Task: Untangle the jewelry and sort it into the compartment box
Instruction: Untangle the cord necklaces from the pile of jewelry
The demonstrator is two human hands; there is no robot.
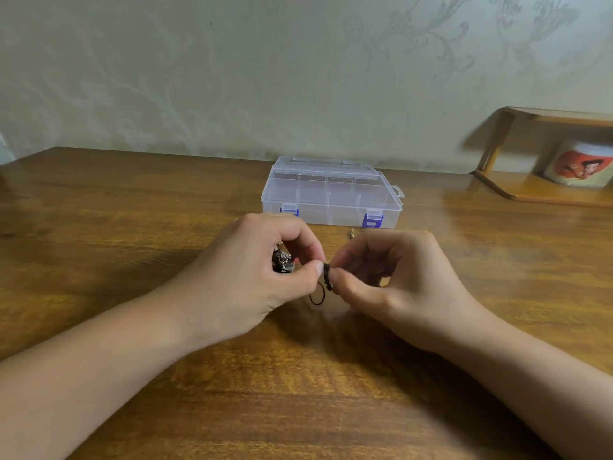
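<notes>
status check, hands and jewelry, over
Left hand and right hand both grip the black cord tangle. Compartment box shut, latches down. Small clasp loose on table.

Soft, even indoor light w/ a warm-green cast. You see sheen on the tabletop (132,200), soft shadows under both forearms. Wide-angle bowing at edges; motion blur on the shelf (544,154) at right; overall slightly soft focus.
</notes>
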